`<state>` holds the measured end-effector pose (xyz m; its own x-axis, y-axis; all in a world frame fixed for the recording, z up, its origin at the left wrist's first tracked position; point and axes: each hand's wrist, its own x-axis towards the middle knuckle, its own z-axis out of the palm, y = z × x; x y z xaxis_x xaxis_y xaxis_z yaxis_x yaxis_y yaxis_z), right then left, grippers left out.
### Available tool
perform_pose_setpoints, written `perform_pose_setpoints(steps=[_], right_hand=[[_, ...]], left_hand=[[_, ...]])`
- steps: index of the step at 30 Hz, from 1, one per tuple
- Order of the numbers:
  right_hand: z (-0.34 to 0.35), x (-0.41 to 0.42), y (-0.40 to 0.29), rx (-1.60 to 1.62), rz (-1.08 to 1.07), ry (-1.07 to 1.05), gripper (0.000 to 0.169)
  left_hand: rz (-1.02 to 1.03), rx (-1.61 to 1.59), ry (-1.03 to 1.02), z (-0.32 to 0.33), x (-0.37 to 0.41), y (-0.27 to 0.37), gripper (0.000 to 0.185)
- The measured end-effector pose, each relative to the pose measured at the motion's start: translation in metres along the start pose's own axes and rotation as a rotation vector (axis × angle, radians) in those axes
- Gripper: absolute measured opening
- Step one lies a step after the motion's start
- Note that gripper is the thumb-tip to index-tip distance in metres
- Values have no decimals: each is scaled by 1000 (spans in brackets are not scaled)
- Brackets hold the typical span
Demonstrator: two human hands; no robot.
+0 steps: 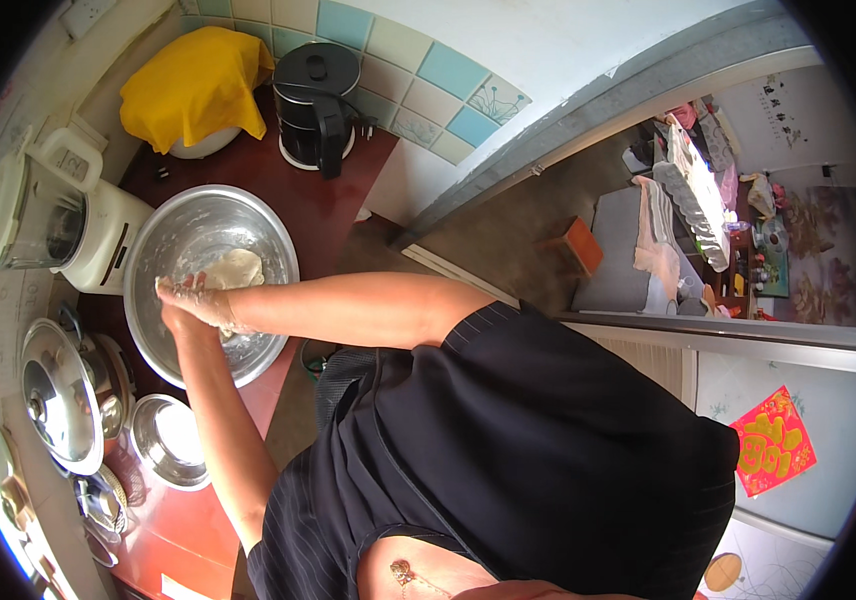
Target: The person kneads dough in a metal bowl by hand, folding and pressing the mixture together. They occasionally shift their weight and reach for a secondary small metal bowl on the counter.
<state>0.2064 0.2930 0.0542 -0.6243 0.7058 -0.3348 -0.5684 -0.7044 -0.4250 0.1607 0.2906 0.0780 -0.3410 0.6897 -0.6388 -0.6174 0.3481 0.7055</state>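
A wide metal bowl (287,247) stands on the dark red counter, with a lump of pale dough (237,268) in it. My right hand (210,306), coated with dough or flour, is over the bowl beside the lump. My left hand (171,300) meets it at the bowl's near left part, and the two overlap. The overlap hides most of the left hand's fingers and whatever lies between the palms. More dough shows just under my right wrist. Whitish smears cover the inside of the bowl.
A blender (102,240) stands close against the bowl; a black electric kettle (315,105) and a yellow cloth (192,86) over a pale bowl are behind. A lidded pot (60,397) and a smaller metal bowl (138,442) sit at lower left. A doorway opens at right.
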Motion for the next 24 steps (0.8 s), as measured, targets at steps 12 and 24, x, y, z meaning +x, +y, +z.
perform_pose_setpoints(steps=[12, 24], right_hand=[[-4, 24, 2, -731, -268, 337, 65], [42, 12, -62, -608, -60, 329, 62]], left_hand=[[52, 34, -98, 27, -93, 15, 59], [286, 119, -305, -16, -106, 4, 59]])
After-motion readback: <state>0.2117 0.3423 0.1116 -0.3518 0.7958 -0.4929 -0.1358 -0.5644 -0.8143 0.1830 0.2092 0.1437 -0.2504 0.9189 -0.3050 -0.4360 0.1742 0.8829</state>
